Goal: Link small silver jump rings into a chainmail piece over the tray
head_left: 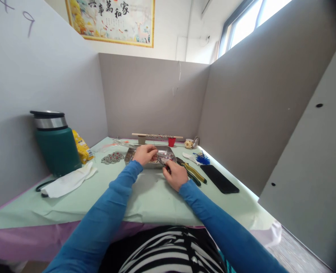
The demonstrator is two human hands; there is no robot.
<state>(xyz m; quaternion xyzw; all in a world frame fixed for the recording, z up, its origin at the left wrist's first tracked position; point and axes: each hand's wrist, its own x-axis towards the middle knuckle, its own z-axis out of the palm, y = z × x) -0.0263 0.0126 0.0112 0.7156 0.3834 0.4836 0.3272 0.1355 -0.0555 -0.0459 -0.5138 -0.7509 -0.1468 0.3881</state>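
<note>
Over the front part of a metal tray [148, 165] my two hands are close together but apart. My left hand [145, 154] is closed, its thumb and fingertips pinched on something too small to make out. My right hand [176, 174] is wrapped round a slim tool, perhaps pliers [162, 163], whose tip points up and left toward my left fingertips. Small shiny and reddish pieces lie in the tray. Left of it is a pile of silvery chain with red beads [112, 158]. Thin wires [125, 143] lie at the tray's back left.
Yellow-and-green-handled pliers [195, 172] and a black phone [219, 179] lie to the right, near a blue tassel [202, 157]. Behind the tray, a beaded stick [157, 135] spans a grey cup [142, 140] and red cup [171, 142]. A green bottle [57, 146] and white cloth [69, 181] are left.
</note>
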